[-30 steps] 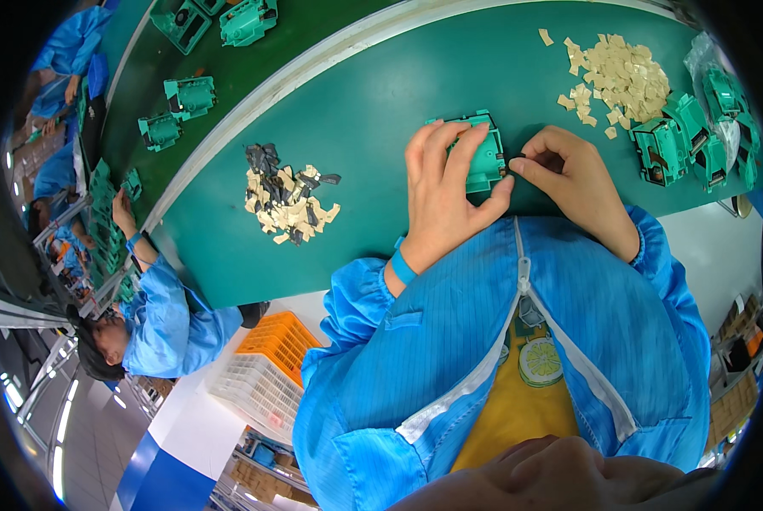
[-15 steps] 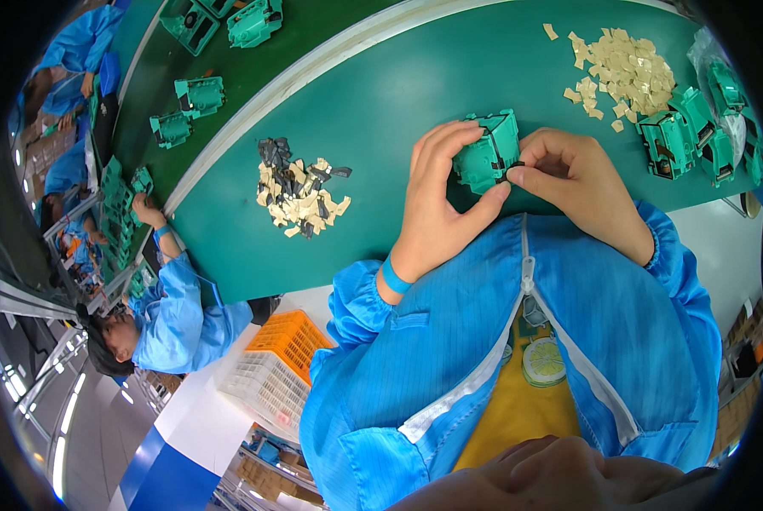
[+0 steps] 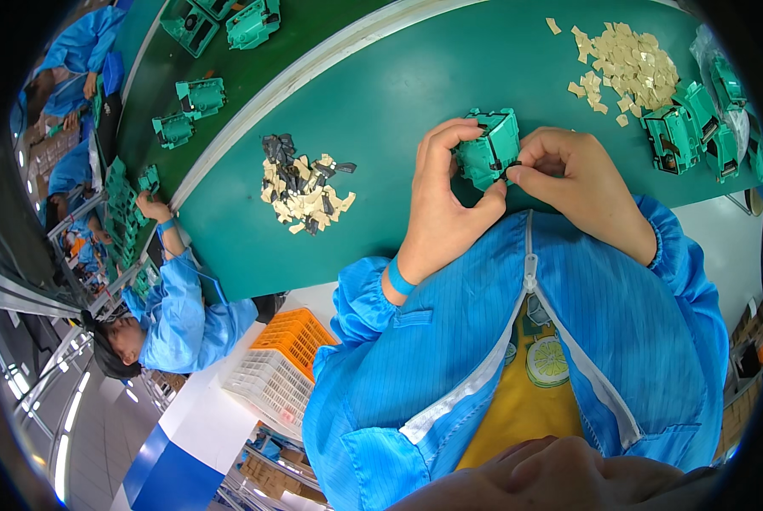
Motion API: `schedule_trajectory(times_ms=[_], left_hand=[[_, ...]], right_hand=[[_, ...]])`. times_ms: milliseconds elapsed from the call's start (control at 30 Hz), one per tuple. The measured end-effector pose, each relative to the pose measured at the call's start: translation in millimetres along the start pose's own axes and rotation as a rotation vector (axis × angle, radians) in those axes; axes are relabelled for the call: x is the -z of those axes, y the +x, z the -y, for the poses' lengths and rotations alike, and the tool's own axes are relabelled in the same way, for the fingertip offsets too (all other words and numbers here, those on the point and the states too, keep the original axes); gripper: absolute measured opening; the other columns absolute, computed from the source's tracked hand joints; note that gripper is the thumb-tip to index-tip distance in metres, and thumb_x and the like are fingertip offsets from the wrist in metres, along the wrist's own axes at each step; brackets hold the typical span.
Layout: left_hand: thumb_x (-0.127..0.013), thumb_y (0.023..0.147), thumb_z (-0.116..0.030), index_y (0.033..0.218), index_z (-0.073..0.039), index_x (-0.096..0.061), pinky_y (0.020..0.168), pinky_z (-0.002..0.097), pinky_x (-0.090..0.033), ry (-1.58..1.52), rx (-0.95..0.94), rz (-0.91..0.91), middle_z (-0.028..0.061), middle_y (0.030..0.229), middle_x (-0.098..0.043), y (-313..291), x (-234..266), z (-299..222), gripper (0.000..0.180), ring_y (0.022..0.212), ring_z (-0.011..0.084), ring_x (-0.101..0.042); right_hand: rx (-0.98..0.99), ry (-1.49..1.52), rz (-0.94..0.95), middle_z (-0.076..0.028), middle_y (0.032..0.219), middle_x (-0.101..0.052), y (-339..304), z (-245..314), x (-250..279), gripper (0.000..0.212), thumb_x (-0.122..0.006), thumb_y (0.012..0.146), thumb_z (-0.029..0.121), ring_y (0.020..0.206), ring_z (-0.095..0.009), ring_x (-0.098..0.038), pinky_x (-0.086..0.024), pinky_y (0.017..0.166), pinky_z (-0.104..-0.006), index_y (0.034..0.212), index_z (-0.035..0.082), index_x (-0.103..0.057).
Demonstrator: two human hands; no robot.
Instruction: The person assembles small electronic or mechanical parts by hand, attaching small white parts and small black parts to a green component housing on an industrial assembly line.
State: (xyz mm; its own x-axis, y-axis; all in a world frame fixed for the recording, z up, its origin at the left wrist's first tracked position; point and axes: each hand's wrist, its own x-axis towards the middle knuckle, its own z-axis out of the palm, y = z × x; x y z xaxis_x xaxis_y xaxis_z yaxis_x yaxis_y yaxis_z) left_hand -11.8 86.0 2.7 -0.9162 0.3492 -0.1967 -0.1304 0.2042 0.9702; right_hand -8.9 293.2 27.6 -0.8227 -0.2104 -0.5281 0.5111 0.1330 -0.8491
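A green plastic housing (image 3: 495, 146) is held just above the table in front of my chest. My left hand (image 3: 441, 204) is wrapped around its left side, fingers over the far edge and thumb at the near edge. At the near right corner, thumb and forefinger of my right hand (image 3: 579, 175) pinch a small black piece (image 3: 511, 173) against the housing. Fingertips hide most of that piece, so its exact kind cannot be made out. To the left lies a heap of cream and black scraps (image 3: 309, 192); cream pieces (image 3: 633, 70) are piled at the far right.
Several more green housings (image 3: 673, 134) stand at the table's right end beside clear plastic wrap. Beyond a pale rail (image 3: 266, 106), other housings (image 3: 201, 98) lie on a darker green belt. A co-worker's hand (image 3: 153, 207) reaches in at left. Orange and white crates (image 3: 292, 345) are below the table.
The housing has tilted slightly in my left hand, and the black strip across its face shows less. My right hand keeps its pinch at the corner. The whole view has shifted a little.
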Motion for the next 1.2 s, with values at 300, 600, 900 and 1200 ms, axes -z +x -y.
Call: schedule_trajectory(times_ms=[300,600,900,1200], left_hand=[[-0.067,0.082,0.010,0.134,-0.006,-0.049,0.113,0.0495,-0.045,-0.015,0.005,-0.003,0.0124,0.142,-0.046,-1,0,-1,0.058,0.136,0.0263,-0.049],[-0.067,0.083,0.009,0.135,-0.006,-0.049,0.110,0.0447,-0.047,-0.068,0.028,0.008,0.0123,0.144,-0.046,2,1,-5,0.057,0.135,0.0255,-0.049],[-0.082,0.077,-0.006,0.137,-0.007,-0.053,0.110,0.0468,-0.043,0.431,-0.292,-0.192,0.0178,0.150,-0.044,29,9,-23,0.066,0.135,0.0357,-0.047],[-0.078,0.085,-0.008,0.109,-0.002,-0.070,0.086,0.0384,-0.054,0.622,-0.168,-0.569,0.0148,0.114,-0.067,-2,68,12,0.026,0.099,0.0292,-0.067]], right_hand=[[-0.059,-0.038,0.013,-0.007,0.080,-0.070,4,3,3,0.019,-0.076,0.089,0.011,0.075,-0.010,-0.065,-0.052,0.066,-0.0266,0.091,-0.005,-0.067],[0.052,0.333,0.023,-0.004,0.086,-0.066,19,-25,8,0.028,-0.076,0.092,0.012,0.082,-0.011,-0.067,-0.053,0.071,-0.0265,0.099,0.004,-0.051],[0.237,0.314,-0.062,-0.005,0.095,-0.068,42,9,-6,0.039,-0.074,0.095,0.014,0.085,-0.010,-0.062,-0.052,0.076,-0.0268,0.126,0.003,-0.052],[0.379,0.101,-0.365,-0.021,0.121,-0.069,219,51,40,0.068,-0.069,0.099,0.035,0.101,-0.022,-0.070,-0.053,0.092,-0.0307,0.145,-0.010,-0.045]])
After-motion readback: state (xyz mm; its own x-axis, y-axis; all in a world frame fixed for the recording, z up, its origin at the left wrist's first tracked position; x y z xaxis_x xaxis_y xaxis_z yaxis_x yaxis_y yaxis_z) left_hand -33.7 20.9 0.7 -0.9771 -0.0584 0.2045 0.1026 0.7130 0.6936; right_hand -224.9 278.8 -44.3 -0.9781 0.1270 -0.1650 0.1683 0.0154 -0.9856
